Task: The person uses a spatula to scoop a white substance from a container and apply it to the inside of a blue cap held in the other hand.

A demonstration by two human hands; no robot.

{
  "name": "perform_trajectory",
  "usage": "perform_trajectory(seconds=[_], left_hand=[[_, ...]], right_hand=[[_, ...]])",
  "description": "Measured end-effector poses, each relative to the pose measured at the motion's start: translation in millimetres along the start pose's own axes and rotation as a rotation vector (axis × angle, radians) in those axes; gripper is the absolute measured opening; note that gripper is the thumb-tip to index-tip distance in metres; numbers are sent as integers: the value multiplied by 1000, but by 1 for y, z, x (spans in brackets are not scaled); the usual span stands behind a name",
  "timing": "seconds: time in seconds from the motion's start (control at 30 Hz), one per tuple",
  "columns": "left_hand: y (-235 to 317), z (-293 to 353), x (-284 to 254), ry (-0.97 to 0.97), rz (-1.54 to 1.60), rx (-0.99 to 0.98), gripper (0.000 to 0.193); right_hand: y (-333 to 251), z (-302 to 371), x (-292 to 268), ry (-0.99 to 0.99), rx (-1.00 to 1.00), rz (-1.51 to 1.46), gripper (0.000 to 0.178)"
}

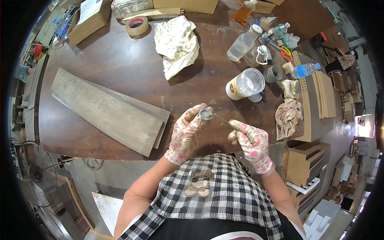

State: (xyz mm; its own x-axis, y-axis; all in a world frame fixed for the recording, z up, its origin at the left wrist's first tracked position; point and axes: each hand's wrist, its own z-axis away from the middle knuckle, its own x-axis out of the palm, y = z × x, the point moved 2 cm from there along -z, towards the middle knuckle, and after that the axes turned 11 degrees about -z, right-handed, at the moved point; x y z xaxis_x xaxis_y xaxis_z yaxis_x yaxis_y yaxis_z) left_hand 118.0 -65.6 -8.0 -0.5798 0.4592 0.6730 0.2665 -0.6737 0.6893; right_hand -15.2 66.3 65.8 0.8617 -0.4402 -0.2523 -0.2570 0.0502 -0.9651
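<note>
My left hand (pixel 184 138), in a flower-print glove, is closed round a small round cap (pixel 206 115) with a bluish rim and greyish contents. A thin metal stick (pixel 222 119) is pinched in the gloved fingers of my right hand (pixel 253 145). Its far end meets the cap's rim or inside; I cannot tell which. Both hands are above the near edge of the brown table (pixel 216 94). Beyond my right hand stands an open plastic jar (pixel 237 89) with white residue inside. Grey wood-grain boards (pixel 108 108) lie stacked to the left of my left hand.
A stained white cloth (pixel 176 44) and a tape roll (pixel 137 27) lie at the back. Clear bottles (pixel 243 43), orange-handled scissors (pixel 285 53) and a coiled grey ring (pixel 273 74) crowd the right side. A crumpled beige rag (pixel 289 118) rests near the right edge. A fan (pixel 37 174) stands at lower left.
</note>
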Motion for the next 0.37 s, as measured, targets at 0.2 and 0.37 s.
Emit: perform_trajectory(seconds=[0.2, 0.37], left_hand=[[-5, 16, -12, -16, -63, 67, 34], [-9, 31, -13, 46, -128, 101, 36]], right_hand=[[-6, 7, 11, -87, 179, -9, 30], [5, 14, 16, -141, 276, -25, 35]])
